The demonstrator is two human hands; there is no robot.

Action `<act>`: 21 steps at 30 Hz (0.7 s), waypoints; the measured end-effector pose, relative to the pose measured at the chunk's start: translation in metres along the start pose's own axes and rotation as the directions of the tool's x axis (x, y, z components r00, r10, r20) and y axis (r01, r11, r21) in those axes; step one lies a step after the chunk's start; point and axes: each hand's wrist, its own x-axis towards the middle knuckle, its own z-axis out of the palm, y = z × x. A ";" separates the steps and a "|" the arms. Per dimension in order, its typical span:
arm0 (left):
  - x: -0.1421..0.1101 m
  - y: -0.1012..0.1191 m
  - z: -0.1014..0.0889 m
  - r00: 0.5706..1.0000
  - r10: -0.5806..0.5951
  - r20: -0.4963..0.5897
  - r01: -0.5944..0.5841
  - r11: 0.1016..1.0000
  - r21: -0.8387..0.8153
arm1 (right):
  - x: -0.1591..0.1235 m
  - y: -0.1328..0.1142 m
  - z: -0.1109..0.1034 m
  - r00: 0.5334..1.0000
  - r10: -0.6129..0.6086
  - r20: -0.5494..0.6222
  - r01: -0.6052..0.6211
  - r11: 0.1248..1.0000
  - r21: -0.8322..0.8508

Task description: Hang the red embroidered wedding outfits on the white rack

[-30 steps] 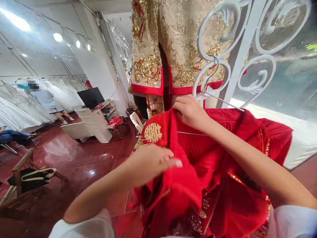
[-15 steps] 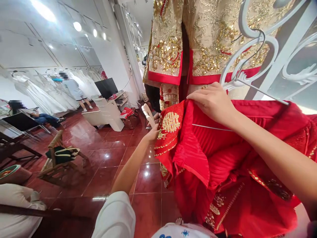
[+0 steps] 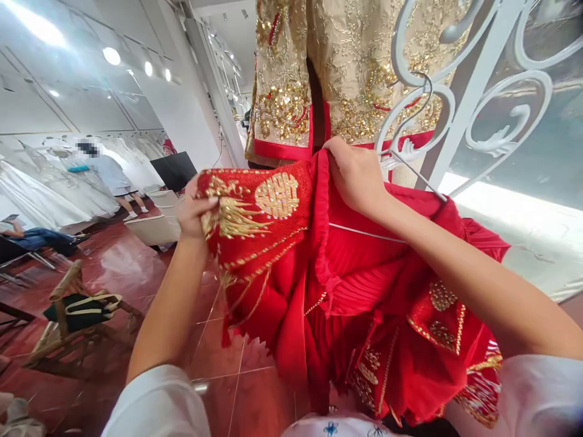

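Note:
A red pleated skirt (image 3: pixel 359 273) with gold embroidery spreads out in front of me. My left hand (image 3: pixel 195 209) is closed on the far left end of its embroidered band, thumb on top beside gold tassel-like stitching. My right hand (image 3: pixel 355 173) grips the skirt's upper edge near the middle, fingertips partly hidden behind the cloth. A thin metal hanger (image 3: pixel 416 170) runs into the skirt's top, its hook by the white scrolled rack (image 3: pixel 449 112). Inside the skirt a straight pale bar (image 3: pixel 364 232) shows below my right wrist.
Behind the skirt hangs a gold sequined garment (image 3: pixel 364 79) with red trim. At left stand a wooden folding stool (image 3: pixel 68 328) with a dark bag on it, a desk with a monitor (image 3: pixel 173 171), and a person (image 3: pixel 107 170) beside white gowns (image 3: pixel 59 188).
My left hand has moved left and pulled the embroidered band out flat. The pale, pronged object near that hand no longer shows. The view has shifted right.

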 end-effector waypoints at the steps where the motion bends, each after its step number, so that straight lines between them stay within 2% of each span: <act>1: -0.008 -0.002 -0.005 0.991 -0.082 0.104 0.078 0.996 0.037 | -0.002 0.001 -0.001 1.000 -0.018 0.007 0.018 1.000 0.016; 2: -0.015 -0.006 -0.010 0.958 -0.181 0.224 0.164 0.982 0.094 | -0.004 0.003 -0.001 0.999 -0.045 0.019 0.044 0.999 0.031; 4: -0.021 -0.016 -0.015 0.831 -0.391 0.396 0.302 0.915 0.269 | -0.008 0.008 -0.002 0.992 -0.116 0.054 0.113 0.992 0.052; 5: -0.021 -0.020 -0.014 0.771 -0.473 0.426 0.327 0.869 0.372 | -0.010 0.011 -0.002 0.985 -0.155 0.075 0.152 0.987 0.055; 6: -0.018 -0.023 -0.009 0.751 -0.511 0.418 0.305 0.830 0.467 | -0.013 0.013 -0.002 0.976 -0.195 0.095 0.190 0.980 0.055; 7: -0.015 -0.024 0.000 0.788 -0.483 0.382 0.234 0.809 0.540 | -0.015 0.014 -0.002 0.966 -0.233 0.113 0.228 0.972 0.055; 8: -0.012 -0.022 0.012 0.857 -0.385 0.342 0.124 0.799 0.588 | -0.019 0.014 -0.004 0.956 -0.265 0.124 0.260 0.964 0.054; 9: -0.009 -0.018 0.028 0.913 -0.246 0.324 -0.006 0.788 0.616 | -0.023 0.012 -0.007 0.949 -0.290 0.127 0.286 0.957 0.049; 10: -0.008 -0.012 0.046 0.935 -0.108 0.339 -0.138 0.769 0.624 | -0.028 0.009 -0.012 0.945 -0.304 0.123 0.301 0.953 0.039; 11: -0.008 -0.005 0.065 0.927 0.009 0.376 -0.256 0.747 0.614 | -0.035 0.006 -0.020 0.946 -0.304 0.116 0.303 0.953 0.021; 12: -0.010 0.002 0.085 0.901 0.086 0.426 -0.349 0.726 0.593 | -0.043 0.002 -0.029 0.953 -0.286 0.102 0.288 0.958 -0.003; 13: -0.012 0.009 0.104 0.871 0.121 0.477 -0.413 0.707 0.574 | -0.052 0.000 -0.041 0.966 -0.246 0.078 0.249 0.968 -0.035; 14: -0.016 0.016 0.122 0.851 0.139 0.506 -0.453 0.682 0.574 | -0.062 0.000 -0.053 0.983 -0.181 0.043 0.184 0.980 -0.072; 16: -0.023 0.025 0.149 0.858 0.155 0.491 -0.475 0.604 0.640 | -0.080 0.007 -0.078 0.998 0.005 -0.059 -0.014 0.988 -0.152; 18: -0.027 0.028 0.162 0.888 0.155 0.432 -0.446 0.518 0.730 | -0.095 0.025 -0.100 0.979 0.174 -0.111 -0.193 0.960 -0.204; 19: -0.027 0.027 0.164 0.896 0.158 0.415 -0.437 0.487 0.756 | -0.102 0.036 -0.108 0.971 0.230 -0.070 -0.240 0.948 -0.211; 21: -0.022 0.020 0.159 0.884 0.172 0.435 -0.460 0.484 0.744 | -0.112 0.058 -0.119 0.946 0.297 0.132 -0.272 0.946 -0.178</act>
